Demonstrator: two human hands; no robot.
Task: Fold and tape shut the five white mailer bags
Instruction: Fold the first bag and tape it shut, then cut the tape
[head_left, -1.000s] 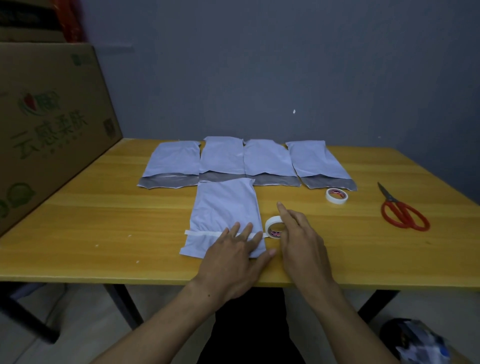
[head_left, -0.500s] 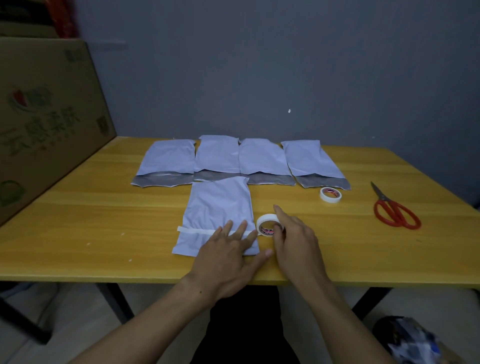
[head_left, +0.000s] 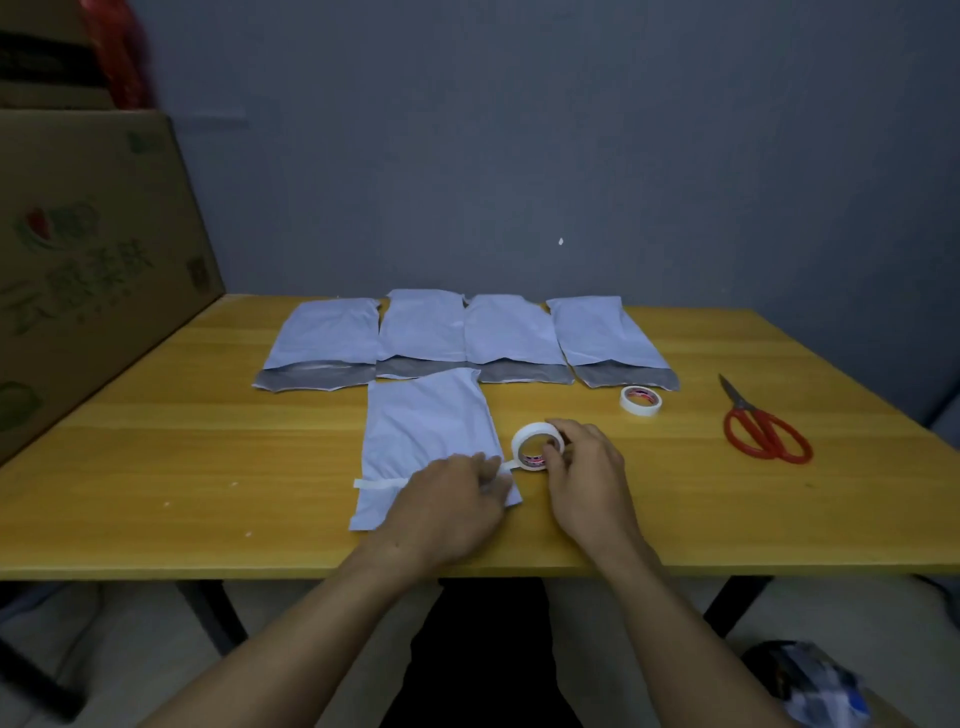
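A folded white mailer bag (head_left: 426, 426) lies near the table's front edge, with a strip of white tape (head_left: 376, 484) across its lower part. My left hand (head_left: 452, 506) presses down on the bag's lower right corner, over the tape. My right hand (head_left: 584, 475) grips a white tape roll (head_left: 535, 441) standing on edge just right of the bag; the tape runs from the roll to the bag. Several more white mailer bags (head_left: 423, 332) lie in a row behind, their grey flaps open toward me.
A second tape roll (head_left: 640, 400) lies flat on the yellow wooden table (head_left: 156, 452), to the right of the bags. Red-handled scissors (head_left: 761, 428) lie further right. A large cardboard box (head_left: 78, 270) stands along the table's left side.
My right hand has tipped the tape roll up on edge and curled round it. My left hand has slid right along the tape to the bag's corner.
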